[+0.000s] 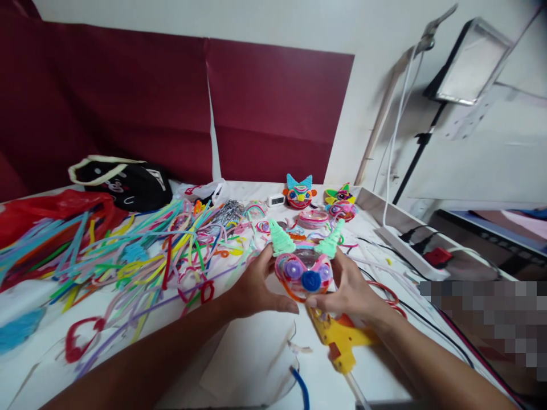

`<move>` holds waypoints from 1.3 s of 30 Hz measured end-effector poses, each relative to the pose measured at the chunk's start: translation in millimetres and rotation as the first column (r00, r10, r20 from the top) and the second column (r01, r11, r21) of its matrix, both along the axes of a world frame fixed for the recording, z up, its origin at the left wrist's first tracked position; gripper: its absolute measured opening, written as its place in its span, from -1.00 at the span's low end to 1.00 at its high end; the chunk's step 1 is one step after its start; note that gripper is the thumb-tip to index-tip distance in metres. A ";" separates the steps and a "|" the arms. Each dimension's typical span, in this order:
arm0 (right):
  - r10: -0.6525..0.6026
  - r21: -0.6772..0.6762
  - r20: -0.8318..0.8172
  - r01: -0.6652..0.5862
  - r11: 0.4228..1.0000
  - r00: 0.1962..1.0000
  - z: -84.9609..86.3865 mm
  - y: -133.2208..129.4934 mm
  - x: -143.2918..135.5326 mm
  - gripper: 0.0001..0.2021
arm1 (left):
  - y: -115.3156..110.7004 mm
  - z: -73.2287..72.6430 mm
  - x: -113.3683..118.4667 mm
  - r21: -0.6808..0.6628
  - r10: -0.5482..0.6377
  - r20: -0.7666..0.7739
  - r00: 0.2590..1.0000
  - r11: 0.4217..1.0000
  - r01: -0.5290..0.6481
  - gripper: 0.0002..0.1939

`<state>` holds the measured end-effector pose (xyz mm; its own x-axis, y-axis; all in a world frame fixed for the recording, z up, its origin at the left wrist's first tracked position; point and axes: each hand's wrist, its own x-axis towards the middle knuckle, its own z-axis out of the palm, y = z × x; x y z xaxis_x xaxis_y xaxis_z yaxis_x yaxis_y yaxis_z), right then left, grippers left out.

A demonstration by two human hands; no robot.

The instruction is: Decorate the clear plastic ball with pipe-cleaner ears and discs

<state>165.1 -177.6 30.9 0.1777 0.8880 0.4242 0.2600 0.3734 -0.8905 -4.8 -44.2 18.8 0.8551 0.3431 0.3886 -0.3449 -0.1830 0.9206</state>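
Observation:
Between my two hands, above the front of the table, is a pipe-cleaner animal head (304, 270) with mint-green ears, purple eyes and a blue nose. My left hand (258, 285) grips its left side, the thumb along the lower edge. On the other side my right hand (352, 285) is wrapped round it, its thumb near the bottom under the nose. The fingers behind the head are partly hidden. A yellow glue gun (342, 339) lies just below my right hand, with a glue stick out of its back end. A blue pipe cleaner (301, 387) lies near the front edge.
Loose pipe cleaners (171, 250) cover the left side. Finished heads, one with blue ears (299, 191), stand at the back by a small digital clock (276, 200). A black bag (123, 182) sits back left. A power strip (412, 253) and cables run along the right.

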 end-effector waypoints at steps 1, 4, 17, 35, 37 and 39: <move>0.001 0.006 0.011 -0.001 1.000 1.000 0.6 0.7 -0.6 -0.18 | -0.5 -0.2 0.1 -0.024 0.001 -0.003 1.000 1.000 -0.001 0.00; -0.002 0.015 0.041 0.001 1.000 0.999 4.3 2.5 -2.3 -0.21 | -2.1 -0.6 0.3 -0.078 0.005 -0.005 1.000 0.997 -0.005 -0.01; 0.065 0.024 0.001 -0.065 0.998 0.998 14.0 14.1 -5.0 -0.25 | -0.7 -0.8 1.4 -0.131 0.065 0.074 0.995 0.990 -0.055 -0.08; -0.032 0.027 0.104 0.029 0.999 0.994 3.3 18.5 1.6 -0.28 | -3.2 -1.4 3.1 -0.180 0.122 -0.003 0.992 0.976 -0.121 -0.18; -0.037 0.030 0.113 0.033 0.999 0.993 1.1 19.3 2.5 -0.29 | -3.0 -2.5 3.2 -0.178 0.126 -0.003 0.992 0.976 -0.124 -0.17; -0.038 0.034 0.118 0.034 0.999 0.992 -0.7 19.9 3.1 -0.29 | -2.5 -4.4 3.6 -0.176 0.120 -0.004 0.993 0.977 -0.118 -0.15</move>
<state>168.3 -157.7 30.1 0.1564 0.8678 0.4717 0.3767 0.3891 -0.8407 -1.2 -46.7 14.4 0.8017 0.5056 0.3188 -0.3366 -0.0589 0.9398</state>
